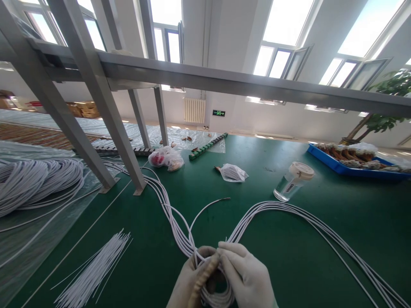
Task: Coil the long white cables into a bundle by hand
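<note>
A coil of white cable point(221, 298) is between my two gloved hands at the bottom centre. My left hand point(195, 276) is wrapped round the coil and the strands on its left side. My right hand point(245, 271) is closed at the coil's top, thumb and fingers pinched close to my left fingertips; what lies in the pinch is too small to make out. Several white cables point(168, 209) run off to the left, and others point(279, 206) arch to the right. One loose cable end point(208, 205) sticks up just beyond my hands.
A bundle of thin white ties point(96, 273) lies at left on the green table point(154, 282). Grey metal posts point(109, 107) stand behind it, near large cable coils point(35, 184). Farther back are a plastic bag point(167, 158), a small packet point(233, 172), a clear bottle point(293, 182) and a blue tray point(346, 169).
</note>
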Demonstrator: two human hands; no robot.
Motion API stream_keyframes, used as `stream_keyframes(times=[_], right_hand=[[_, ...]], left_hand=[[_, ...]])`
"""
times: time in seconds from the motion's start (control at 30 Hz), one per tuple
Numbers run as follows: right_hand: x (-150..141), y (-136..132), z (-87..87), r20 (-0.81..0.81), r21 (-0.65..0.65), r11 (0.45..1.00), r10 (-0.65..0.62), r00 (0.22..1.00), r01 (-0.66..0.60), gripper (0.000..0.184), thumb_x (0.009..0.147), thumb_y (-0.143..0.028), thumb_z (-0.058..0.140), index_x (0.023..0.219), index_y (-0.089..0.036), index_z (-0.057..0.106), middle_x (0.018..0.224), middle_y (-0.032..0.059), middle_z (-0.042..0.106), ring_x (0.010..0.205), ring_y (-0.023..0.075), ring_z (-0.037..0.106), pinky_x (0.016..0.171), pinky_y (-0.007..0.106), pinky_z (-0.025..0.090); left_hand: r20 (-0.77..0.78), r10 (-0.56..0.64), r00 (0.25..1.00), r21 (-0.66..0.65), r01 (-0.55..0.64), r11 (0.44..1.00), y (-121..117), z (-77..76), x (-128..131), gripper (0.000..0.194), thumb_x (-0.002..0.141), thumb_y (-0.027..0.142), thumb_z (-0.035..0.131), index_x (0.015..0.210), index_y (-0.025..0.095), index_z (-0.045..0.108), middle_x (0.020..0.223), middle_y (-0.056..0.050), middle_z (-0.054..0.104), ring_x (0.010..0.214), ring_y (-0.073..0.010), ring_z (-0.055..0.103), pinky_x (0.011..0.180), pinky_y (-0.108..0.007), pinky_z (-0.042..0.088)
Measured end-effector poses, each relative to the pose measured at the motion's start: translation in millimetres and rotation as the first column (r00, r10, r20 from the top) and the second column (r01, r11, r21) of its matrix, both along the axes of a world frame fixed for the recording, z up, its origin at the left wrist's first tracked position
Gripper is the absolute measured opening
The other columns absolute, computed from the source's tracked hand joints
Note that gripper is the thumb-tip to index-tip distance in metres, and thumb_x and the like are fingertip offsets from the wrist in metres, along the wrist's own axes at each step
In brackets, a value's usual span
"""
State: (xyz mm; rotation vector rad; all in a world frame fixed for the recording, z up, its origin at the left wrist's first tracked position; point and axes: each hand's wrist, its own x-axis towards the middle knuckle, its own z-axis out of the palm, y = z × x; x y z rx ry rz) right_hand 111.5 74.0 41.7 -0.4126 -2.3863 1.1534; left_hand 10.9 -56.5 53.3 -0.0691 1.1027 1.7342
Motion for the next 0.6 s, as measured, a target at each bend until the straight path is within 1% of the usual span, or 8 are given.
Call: stream_keyframes(times=[0.1,0.17,0.27,0.33,0.4,0.47,0.53,0.6], right_hand=[[-6.4,0.1,8.1,0.037,-0.019,1.000,0.025,0.999,-0.024,0.027,0.102,-0.029,0.055,0.106,-0.025,0.081,0.113,0.0072,0.078,0.100,0.0225,0.075,0.092,0.032,0.062],[-10.0,-2.2,12.3,0.035,-0.038,0.999,0.031,0.999,-0.030,0.028,0.102,-0.029,0.055,0.104,-0.024,0.082,0.109,0.0079,0.078,0.096,0.0221,0.076,0.088,0.031,0.063],[-12.8,-6.2,15.2,-0.010,-0.099,0.994,0.036,0.999,-0.037,0.027,0.102,-0.032,0.056,0.101,-0.026,0.082,0.105,0.0069,0.078,0.095,0.0218,0.075,0.088,0.031,0.062],[-13.1,-6.9,14.6,-0.053,-0.209,0.977,0.021,0.998,-0.032,0.029,0.103,-0.039,0.054,0.105,-0.028,0.081,0.107,0.0069,0.077,0.097,0.0230,0.074,0.088,0.034,0.062],[-13.0,-4.9,12.4,-0.048,-0.366,0.929,-0.078,0.996,0.055,0.036,0.104,-0.048,0.050,0.120,-0.027,0.075,0.115,0.0083,0.075,0.098,0.0246,0.074,0.089,0.038,0.063],[-13.5,0.2,9.9,0.029,-0.492,0.852,-0.189,0.982,0.179,0.044,0.102,-0.051,0.051,0.134,-0.024,0.065,0.121,0.0098,0.073,0.096,0.0255,0.074,0.088,0.041,0.063],[-14.7,7.4,8.5,0.112,-0.561,0.805,-0.155,0.982,0.191,0.043,0.097,-0.047,0.059,0.131,-0.020,0.065,0.114,0.0094,0.073,0.090,0.0258,0.073,0.084,0.041,0.063],[-15.4,14.7,9.0,0.133,-0.628,0.772,-0.018,0.991,0.098,0.032,0.090,-0.041,0.069,0.114,-0.019,0.072,0.097,0.0060,0.073,0.083,0.0243,0.070,0.077,0.038,0.061]], left_hand=[[0.025,-0.001,1.000,0.063,-0.001,0.998,3.3,-19.0,1.9,0.062,0.054,0.040,0.101,0.102,0.017,0.070,0.089,-0.005,0.075,0.089,-0.0243,0.070,0.079,-0.035,0.053],[0.034,0.049,0.998,0.058,-0.051,0.997,4.3,-26.1,2.4,0.063,0.048,0.035,0.103,0.098,0.016,0.070,0.086,-0.005,0.076,0.090,-0.0245,0.071,0.079,-0.034,0.053],[0.025,0.113,0.993,0.019,-0.114,0.993,2.2,-29.0,0.5,0.060,0.045,0.038,0.104,0.090,0.015,0.070,0.073,-0.002,0.074,0.072,-0.0183,0.068,0.074,-0.032,0.053],[0.020,0.105,0.994,0.022,-0.106,0.994,-0.6,-30.2,-1.7,0.056,0.050,0.037,0.103,0.090,0.015,0.070,0.070,0.000,0.072,0.059,-0.0122,0.059,0.066,-0.028,0.050],[0.009,0.075,0.997,0.048,-0.075,0.996,-3.0,-33.3,-3.0,0.050,0.057,0.036,0.100,0.091,0.015,0.070,0.070,0.000,0.070,0.053,-0.0090,0.053,0.059,-0.025,0.044],[0.002,0.064,0.998,0.068,-0.064,0.996,-4.1,-37.8,-2.9,0.046,0.061,0.037,0.098,0.091,0.015,0.071,0.069,0.001,0.069,0.049,-0.0071,0.048,0.055,-0.024,0.039],[0.017,0.067,0.998,0.105,-0.069,0.992,-3.9,-42.6,-1.8,0.043,0.064,0.037,0.097,0.090,0.015,0.071,0.067,0.002,0.068,0.046,-0.0059,0.045,0.057,-0.025,0.040],[0.043,0.068,0.997,0.149,-0.074,0.986,-3.1,-46.1,-0.8,0.040,0.065,0.035,0.096,0.090,0.016,0.072,0.069,0.001,0.070,0.049,-0.0068,0.047,0.059,-0.025,0.041]])
